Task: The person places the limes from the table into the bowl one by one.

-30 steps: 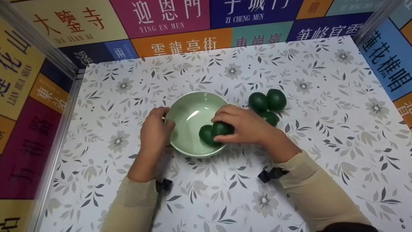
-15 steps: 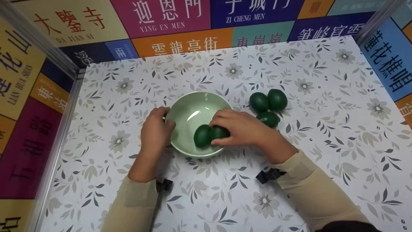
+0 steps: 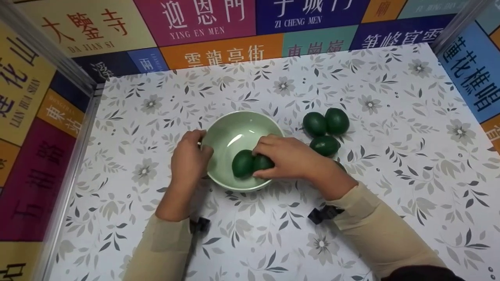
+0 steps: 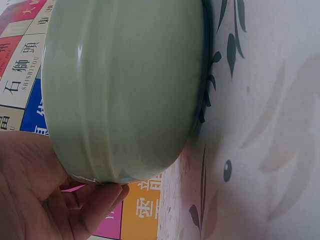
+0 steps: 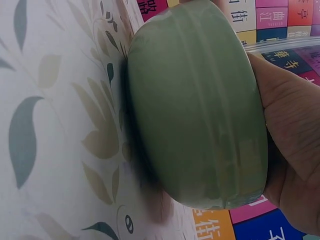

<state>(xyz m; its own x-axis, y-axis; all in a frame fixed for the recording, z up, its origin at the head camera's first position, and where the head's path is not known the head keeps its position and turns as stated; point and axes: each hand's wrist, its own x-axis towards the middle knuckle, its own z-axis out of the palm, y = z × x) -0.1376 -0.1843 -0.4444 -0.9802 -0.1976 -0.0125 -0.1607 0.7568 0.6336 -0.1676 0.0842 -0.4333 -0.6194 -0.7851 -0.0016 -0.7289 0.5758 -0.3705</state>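
A pale green bowl (image 3: 218,156) stands on the table, its outer side filling much of both wrist views. My left hand (image 3: 188,158) holds the bowl's left rim, with the thumb at the inner side and the fingers (image 4: 102,202) against the outside. Over the right rim, my right hand (image 3: 293,156) reaches into the bowl and grips a dark green lime (image 3: 263,162), partly covered by the fingers. Beside it, another lime (image 3: 243,164) lies in the bowl, seeming to touch it. In the right wrist view, the bowl's wall hides both limes and the fingertips.
Right of the bowl, several more limes (image 3: 325,146) lie close together on the flower-patterned table (image 3: 250,242). One lime (image 3: 340,166) is mostly hidden behind my right wrist. Panels with lettering (image 3: 218,50) stand along the back and both sides.
My right hand has moved a little left and down into the bowl with its lime. The other lime in the bowl has shifted left. More of the limes outside shows now.
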